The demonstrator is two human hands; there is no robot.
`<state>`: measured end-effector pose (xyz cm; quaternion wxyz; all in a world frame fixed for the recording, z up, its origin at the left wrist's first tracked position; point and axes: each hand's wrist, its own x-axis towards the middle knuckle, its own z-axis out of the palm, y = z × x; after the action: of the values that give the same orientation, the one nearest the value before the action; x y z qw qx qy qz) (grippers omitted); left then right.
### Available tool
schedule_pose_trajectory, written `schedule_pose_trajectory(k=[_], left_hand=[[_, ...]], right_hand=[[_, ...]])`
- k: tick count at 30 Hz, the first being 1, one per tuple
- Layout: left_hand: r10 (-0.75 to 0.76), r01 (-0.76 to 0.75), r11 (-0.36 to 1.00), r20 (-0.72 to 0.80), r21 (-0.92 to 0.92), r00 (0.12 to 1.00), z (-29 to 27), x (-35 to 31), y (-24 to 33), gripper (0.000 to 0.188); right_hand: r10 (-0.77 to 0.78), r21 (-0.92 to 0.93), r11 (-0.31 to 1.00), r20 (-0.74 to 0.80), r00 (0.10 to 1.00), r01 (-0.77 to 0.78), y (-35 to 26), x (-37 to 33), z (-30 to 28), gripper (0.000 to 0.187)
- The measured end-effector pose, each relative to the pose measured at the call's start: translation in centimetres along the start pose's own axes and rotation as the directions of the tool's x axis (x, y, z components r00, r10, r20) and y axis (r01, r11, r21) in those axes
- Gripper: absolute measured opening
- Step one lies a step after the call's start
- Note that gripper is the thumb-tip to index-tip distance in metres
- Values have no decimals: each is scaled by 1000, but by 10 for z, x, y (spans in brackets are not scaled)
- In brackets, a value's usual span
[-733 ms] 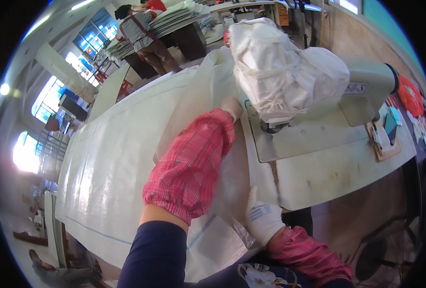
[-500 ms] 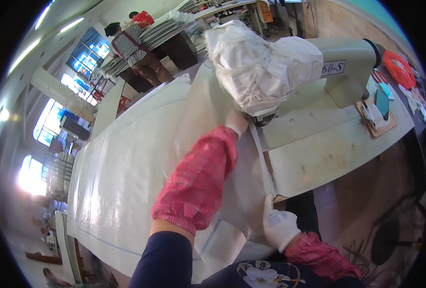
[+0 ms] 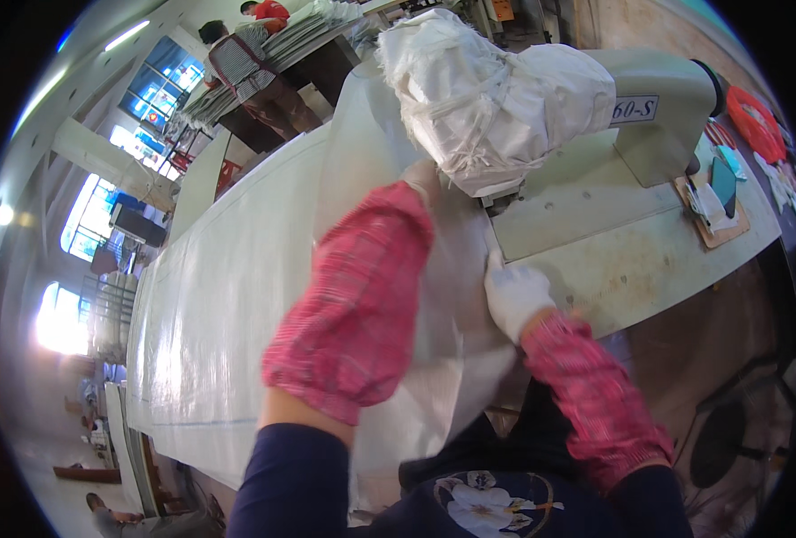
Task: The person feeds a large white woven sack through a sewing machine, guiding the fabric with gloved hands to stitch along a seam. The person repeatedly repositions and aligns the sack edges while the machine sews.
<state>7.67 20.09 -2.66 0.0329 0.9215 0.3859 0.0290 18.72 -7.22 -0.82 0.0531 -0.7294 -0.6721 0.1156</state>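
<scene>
A long white woven sheet (image 3: 236, 296) lies across the table and runs under the head of a pale green sewing machine (image 3: 667, 117), whose arm is wrapped in bunched white woven fabric (image 3: 487, 90). My left hand (image 3: 423, 179), gloved with a red plaid sleeve cover, rests flat on the sheet just left of the needle area. My right hand (image 3: 514, 296), in a white glove, presses the sheet's edge on the machine bed in front of the needle. Whether its fingers pinch the sheet is hard to tell.
A wooden tray (image 3: 712, 202) with small tools sits right of the machine, with a red coiled item (image 3: 756, 121) beyond it. Two people (image 3: 245, 63) stand at stacked white sheets at the far end. Windows line the left wall.
My right hand has moved up from the table's front edge to the machine bed near the needle. The view has shifted closer to the machine.
</scene>
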Motion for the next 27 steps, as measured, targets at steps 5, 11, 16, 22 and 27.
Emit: schedule_pose_trajectory(k=[5, 11, 16, 22, 27], left_hand=[[-165, 313, 942, 646, -119, 745, -119, -90, -21, 80], [146, -118, 989, 433, -90, 890, -155, -227, -48, 27], [216, -213, 976, 173, -35, 961, -178, -270, 30, 21], [136, -87, 991, 806, -105, 576, -282, -388, 210, 29], [289, -330, 944, 425, 25, 858, -323, -409, 269, 45]], right_hand=[[-35, -51, 998, 95, 995, 40, -4, 69, -14, 48], [-428, -151, 904, -315, 847, 400, 7, 55, -9, 23], [-644, 876, 297, -111, 757, 381, -5, 12, -51, 25], [-963, 159, 221, -122, 241, 962, -65, -123, -89, 22], [-992, -44, 82, -97, 78, 996, -88, -187, -102, 14]])
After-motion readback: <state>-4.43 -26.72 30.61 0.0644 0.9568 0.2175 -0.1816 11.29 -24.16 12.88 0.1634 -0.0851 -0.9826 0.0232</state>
